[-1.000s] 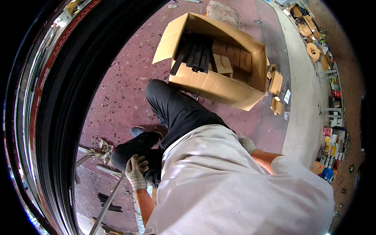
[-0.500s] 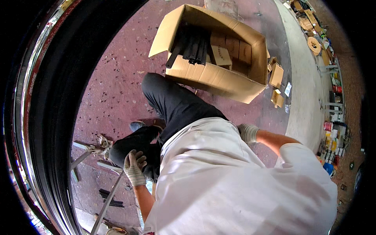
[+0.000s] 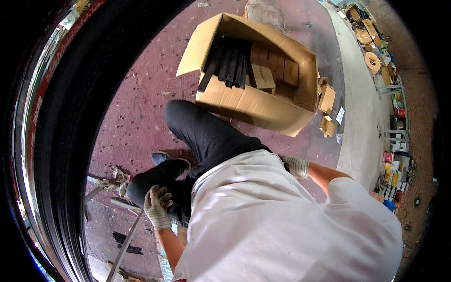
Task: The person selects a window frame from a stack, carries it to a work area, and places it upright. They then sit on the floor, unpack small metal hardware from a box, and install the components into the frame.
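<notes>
My left hand (image 3: pixel 158 205), in a pale striped work glove, is at the thigh of my dark trousers (image 3: pixel 201 130). Its fingers are curled in; whatever lies inside them, if anything, is hidden. A thin grey metal bar (image 3: pixel 126 244) runs up from the floor to beside its wrist; I cannot tell whether they touch. My right hand (image 3: pixel 297 167), gloved alike, is beside my hip, its fingers hidden behind my body. In front of me stands an open cardboard box (image 3: pixel 251 105) with several black strips (image 3: pixel 230 63) and small brown cartons (image 3: pixel 263 77) inside.
Tall black upright lengths (image 3: pixel 61 155) fill the left side. More black pieces (image 3: pixel 127 242) and metal parts (image 3: pixel 123 203) lie on the dark red floor near my left hand. Small opened cartons (image 3: pixel 327 98) lie right of the box. Assorted goods (image 3: pixel 394 178) line the far right.
The view has shifted slightly, so the box and floor appear a little lower. Both hands keep about the same place beside my body.
</notes>
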Motion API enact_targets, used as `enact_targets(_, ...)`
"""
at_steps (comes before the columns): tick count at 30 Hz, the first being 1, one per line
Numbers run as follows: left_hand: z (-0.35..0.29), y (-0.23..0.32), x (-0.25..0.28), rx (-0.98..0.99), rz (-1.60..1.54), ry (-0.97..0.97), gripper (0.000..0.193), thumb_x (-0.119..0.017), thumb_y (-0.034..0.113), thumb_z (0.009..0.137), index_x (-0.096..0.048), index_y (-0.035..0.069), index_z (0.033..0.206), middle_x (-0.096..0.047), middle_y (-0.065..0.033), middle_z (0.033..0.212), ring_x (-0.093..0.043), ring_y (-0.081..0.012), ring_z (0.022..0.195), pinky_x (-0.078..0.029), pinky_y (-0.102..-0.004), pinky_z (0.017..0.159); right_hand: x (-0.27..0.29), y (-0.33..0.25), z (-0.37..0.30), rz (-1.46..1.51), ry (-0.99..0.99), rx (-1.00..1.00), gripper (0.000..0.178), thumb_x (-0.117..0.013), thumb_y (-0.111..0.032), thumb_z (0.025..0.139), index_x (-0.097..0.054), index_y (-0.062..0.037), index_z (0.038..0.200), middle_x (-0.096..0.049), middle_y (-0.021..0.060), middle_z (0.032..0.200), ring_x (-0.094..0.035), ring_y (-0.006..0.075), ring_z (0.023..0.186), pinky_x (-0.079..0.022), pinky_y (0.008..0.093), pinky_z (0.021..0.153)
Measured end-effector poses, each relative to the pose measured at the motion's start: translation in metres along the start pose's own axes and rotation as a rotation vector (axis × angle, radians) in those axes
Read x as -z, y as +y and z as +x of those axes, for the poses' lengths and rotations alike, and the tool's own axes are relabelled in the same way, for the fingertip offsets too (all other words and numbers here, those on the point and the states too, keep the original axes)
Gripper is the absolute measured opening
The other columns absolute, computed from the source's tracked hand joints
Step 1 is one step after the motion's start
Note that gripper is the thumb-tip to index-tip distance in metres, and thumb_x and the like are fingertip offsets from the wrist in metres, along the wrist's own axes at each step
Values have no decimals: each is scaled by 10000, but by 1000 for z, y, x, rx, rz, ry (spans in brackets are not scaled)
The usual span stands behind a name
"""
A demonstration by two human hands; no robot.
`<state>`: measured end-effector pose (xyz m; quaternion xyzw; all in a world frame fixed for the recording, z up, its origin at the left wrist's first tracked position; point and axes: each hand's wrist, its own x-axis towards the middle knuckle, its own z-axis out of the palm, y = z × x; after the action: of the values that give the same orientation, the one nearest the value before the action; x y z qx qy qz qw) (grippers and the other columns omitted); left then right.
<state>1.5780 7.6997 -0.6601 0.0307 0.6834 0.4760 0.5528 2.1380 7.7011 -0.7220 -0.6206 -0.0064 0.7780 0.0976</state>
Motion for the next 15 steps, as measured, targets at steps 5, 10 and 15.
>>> enact_targets(5, 2, 12, -10, 33, 20, 26, 309, -615, 358, 974, -641, 92, 1128, -694, -94, 914, -643, -167, 653, -467, -265, 481, -36, -8, -28, -545, 4, 294, 651, -445, -676, 954, -601, -148, 1303, -673, 84, 1228, -633, 257, 1103, -539, 496, 881)
enact_targets(10, 11, 22, -6, 105, 14, -26, 321, -601, 361, 979, -625, 87, 1143, -690, -114, 921, -645, -183, 631, -488, -272, 452, -94, -66, -48, -467, 251, -135, 723, -403, -731, 932, -567, -163, 1348, -643, 103, 1266, -653, 282, 1059, -566, 523, 801)
enact_targets(15, 30, 32, -5, 205, -38, -120, 377, -620, 360, 975, -594, 58, 1200, -693, -159, 965, -678, -233, 673, -556, -305, 474, -84, -70, -47, -493, 237, -144, 729, -474, -759, 885, -592, -175, 1305, -674, 95, 1178, -665, 269, 998, -567, 523, 800)
